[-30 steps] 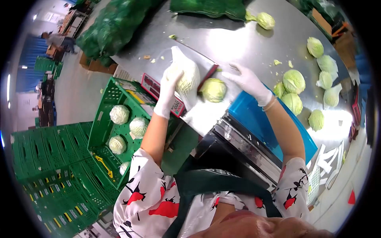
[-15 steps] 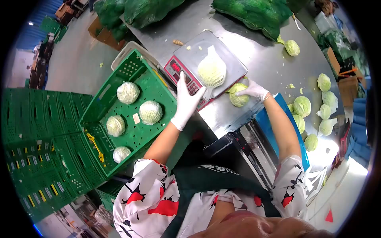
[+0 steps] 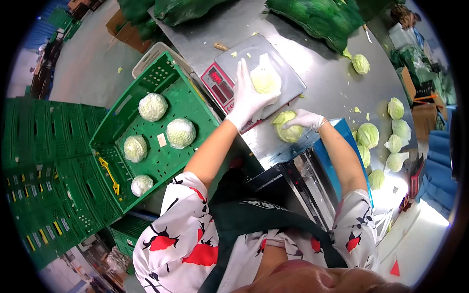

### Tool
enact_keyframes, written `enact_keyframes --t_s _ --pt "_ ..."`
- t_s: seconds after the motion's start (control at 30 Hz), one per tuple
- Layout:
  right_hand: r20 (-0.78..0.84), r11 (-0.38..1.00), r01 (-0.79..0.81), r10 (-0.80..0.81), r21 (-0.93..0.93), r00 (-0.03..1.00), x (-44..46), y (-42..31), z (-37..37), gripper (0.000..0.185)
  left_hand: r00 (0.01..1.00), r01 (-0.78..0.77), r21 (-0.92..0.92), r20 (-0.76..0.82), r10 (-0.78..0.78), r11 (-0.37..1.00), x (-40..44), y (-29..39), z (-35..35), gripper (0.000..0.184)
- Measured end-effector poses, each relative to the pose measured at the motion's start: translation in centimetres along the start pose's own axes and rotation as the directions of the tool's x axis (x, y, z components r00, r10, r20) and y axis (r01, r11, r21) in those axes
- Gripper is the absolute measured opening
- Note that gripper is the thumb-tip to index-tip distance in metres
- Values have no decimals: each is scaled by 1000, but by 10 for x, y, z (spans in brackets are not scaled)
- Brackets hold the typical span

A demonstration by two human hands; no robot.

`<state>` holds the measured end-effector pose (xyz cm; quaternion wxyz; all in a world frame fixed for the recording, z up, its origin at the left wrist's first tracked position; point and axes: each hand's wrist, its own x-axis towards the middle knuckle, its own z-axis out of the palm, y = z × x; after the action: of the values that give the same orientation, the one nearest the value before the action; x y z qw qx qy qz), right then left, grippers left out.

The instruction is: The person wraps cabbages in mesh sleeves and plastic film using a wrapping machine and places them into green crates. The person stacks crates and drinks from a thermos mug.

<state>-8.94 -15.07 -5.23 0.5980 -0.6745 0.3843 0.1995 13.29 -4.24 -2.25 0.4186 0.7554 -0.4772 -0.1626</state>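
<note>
My left hand (image 3: 250, 97), in a white glove, is over the netted cabbage (image 3: 266, 79) on the scale plate (image 3: 290, 73), thumb and fingers spread around its near side. The red scale display (image 3: 218, 87) is lit to the left of the hand. My right hand (image 3: 303, 119), also gloved, has its fingers bent round a bare green cabbage (image 3: 287, 128) on the metal table, just in front of the scale. A blue sheet or tray (image 3: 345, 129) lies beside my right wrist.
Several netted cabbages lie in a green crate (image 3: 161, 165) at the left. More cabbages (image 3: 367, 135) are on the table (image 3: 332, 83) at the right. Green net sacks (image 3: 317, 22) lie at the back. A black machine (image 3: 312, 180) stands near my body, and a knife (image 3: 367, 33) lies far right.
The netted cabbage went from my left hand onto the scale, and that hand has since come back over it. My right hand moved from beside the bare cabbage onto it. The view shifted.
</note>
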Motion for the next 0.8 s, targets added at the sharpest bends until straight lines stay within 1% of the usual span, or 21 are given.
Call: enact_keyframes --t_s 0.03,0.07,0.1,0.13,0.17,0.2,0.23,0.27,0.3,0.33,0.37,0.4,0.43,0.47,0.5,0.6,0.63,0.67,0.73,0.77,0.8 --pt "112 998 51 -56 45 992 -9 -6 -1 58 996 0 18 93 -1 1000 9 -4 3 124" --pt "115 970 131 -157 206 981 -27 -13 -3 58 983 -6 39 185 -1 999 17 -6 5 121" --pt "100 909 210 -261 359 960 -50 -20 -4 59 986 7 68 165 -19 998 23 -4 6 109" --pt "65 818 285 -364 500 929 -66 -21 -2 59 985 17 47 169 -25 999 26 -5 6 104" --pt "-19 748 367 -429 554 903 -82 -6 -5 62 985 21 25 173 -25 999 29 -9 5 100" --pt "-143 650 432 -449 625 882 -105 7 -3 62 983 24 0 180 -23 1000 32 -14 6 96" --pt "-270 542 501 -450 675 851 -130 20 3 62 977 114 -240 202 -65 964 32 -20 7 82" --pt "-413 507 575 -403 642 817 -153 33 10 63 929 324 -558 341 -145 764 31 -22 9 67" --pt "-528 509 619 -331 598 782 -179 41 20 61 882 441 -652 443 -163 616 27 -16 7 53" --pt "-641 515 654 -237 554 730 -204 49 31 59 856 486 -719 506 -105 496 17 -10 10 48" --pt "-706 568 647 -155 509 691 -225 56 40 57 835 506 -730 548 -50 460 7 5 13 45" --pt "-763 619 621 -53 480 644 -246 67 53 54 826 500 -740 563 8 450 -7 26 16 46" --pt "-802 645 580 87 497 591 -258 87 65 49 763 573 -722 643 71 388 -18 48 21 48" --pt "-826 647 576 156 500 541 -274 88 76 48 693 644 -691 709 130 328 -27 67 32 50" --pt "-841 662 555 231 504 489 -283 100 85 50 650 654 -675 732 203 340 -36 81 48 54" --pt "-832 696 459 419 552 364 -294 136 106 57 582 569 -613 771 259 548 -71 133 87 56" --pt "-820 702 425 468 571 328 -295 147 112 59 559 595 -604 785 267 530 -85 150 101 59" --pt "-830 694 455 470 558 301 -293 157 117 62 537 562 -552 810 236 616 -96 163 111 62" --pt "-848 681 509 469 526 247 -287 171 127 67 544 519 -571 795 270 636 -120 171 143 62" --pt "-835 726 420 515 544 193 -293 156 132 76 521 531 -564 806 281 632 -128 177 148 62" --pt "-872 800 365 482 477 83 -291 160 136 78 497 585 -563 818 290 584 -135 182 151 62"
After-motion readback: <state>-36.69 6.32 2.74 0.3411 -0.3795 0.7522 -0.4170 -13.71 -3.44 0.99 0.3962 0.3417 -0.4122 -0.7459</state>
